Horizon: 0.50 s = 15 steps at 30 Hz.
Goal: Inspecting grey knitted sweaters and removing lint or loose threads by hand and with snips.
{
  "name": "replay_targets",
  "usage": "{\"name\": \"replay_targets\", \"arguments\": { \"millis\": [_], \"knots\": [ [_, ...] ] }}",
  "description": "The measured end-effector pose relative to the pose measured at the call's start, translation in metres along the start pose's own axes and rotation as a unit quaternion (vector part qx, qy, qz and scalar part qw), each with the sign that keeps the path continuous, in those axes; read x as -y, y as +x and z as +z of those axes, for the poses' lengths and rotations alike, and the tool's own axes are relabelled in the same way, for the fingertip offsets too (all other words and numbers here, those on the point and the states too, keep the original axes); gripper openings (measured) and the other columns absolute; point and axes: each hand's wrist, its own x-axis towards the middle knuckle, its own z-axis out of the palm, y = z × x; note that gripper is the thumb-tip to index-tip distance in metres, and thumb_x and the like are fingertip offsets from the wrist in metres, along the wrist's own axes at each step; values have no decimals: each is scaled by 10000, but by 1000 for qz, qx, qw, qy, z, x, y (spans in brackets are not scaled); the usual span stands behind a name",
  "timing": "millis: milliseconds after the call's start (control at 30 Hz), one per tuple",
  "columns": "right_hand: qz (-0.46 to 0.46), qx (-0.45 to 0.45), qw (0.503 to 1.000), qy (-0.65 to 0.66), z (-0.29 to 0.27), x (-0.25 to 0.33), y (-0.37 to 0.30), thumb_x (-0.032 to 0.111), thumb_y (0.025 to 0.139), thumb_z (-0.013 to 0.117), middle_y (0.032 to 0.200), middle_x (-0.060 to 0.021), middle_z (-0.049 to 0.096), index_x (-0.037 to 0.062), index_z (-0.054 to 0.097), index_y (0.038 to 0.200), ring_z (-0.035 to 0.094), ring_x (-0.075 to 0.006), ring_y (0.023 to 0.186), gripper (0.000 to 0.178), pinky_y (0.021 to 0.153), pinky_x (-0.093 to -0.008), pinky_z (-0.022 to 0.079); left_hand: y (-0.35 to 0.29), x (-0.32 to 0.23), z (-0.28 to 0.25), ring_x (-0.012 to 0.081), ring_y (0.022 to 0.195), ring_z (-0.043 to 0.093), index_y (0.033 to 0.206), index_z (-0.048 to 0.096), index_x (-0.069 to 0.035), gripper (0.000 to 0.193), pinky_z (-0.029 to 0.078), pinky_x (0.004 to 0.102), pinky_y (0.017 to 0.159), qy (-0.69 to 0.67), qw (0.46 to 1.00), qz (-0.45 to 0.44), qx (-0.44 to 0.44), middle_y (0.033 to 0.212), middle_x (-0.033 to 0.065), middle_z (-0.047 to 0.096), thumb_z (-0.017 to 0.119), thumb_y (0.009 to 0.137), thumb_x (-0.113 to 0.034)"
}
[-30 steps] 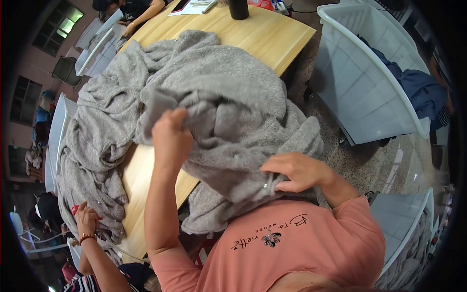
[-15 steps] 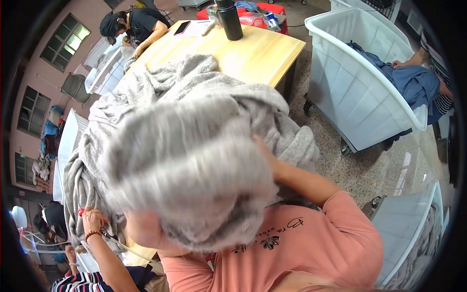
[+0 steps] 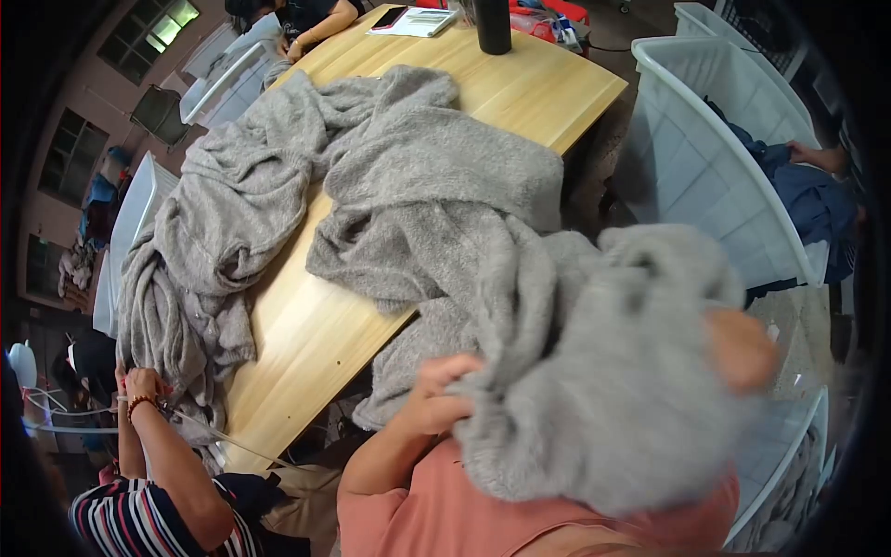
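Wooden table [image 3: 306,343] under grey blankets [image 3: 436,186], white bins [image 3: 705,176] alongside.

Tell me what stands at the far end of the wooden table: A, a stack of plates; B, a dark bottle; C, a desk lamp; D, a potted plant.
B: a dark bottle stands upright at the far end of the wooden table, beyond the grey blanket.
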Motion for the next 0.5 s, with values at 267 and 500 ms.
{"name": "replay_targets", "arguments": {
  "millis": [267,500],
  "knots": [
    [150,332,929,-68,90,-92,28,202,698,678,964,-149,555,8,527,1070,518,-323,944,446,819,-382,420,-176,13,-94,286,778,605,1038,524,18,351,506,419,732,-85,840,235,-481,941,147,599,564,697,-57],
    [79,111,967,-216,95,-158,96,201,688,712,1178,-166,484,18,456,1194,456,-330,1098,595,931,-398,371,-212,168,-127,175,790,591,937,582,35,227,482,317,697,-68,774,-153,-610,894,93,616,491,742,108]
  ]
}}
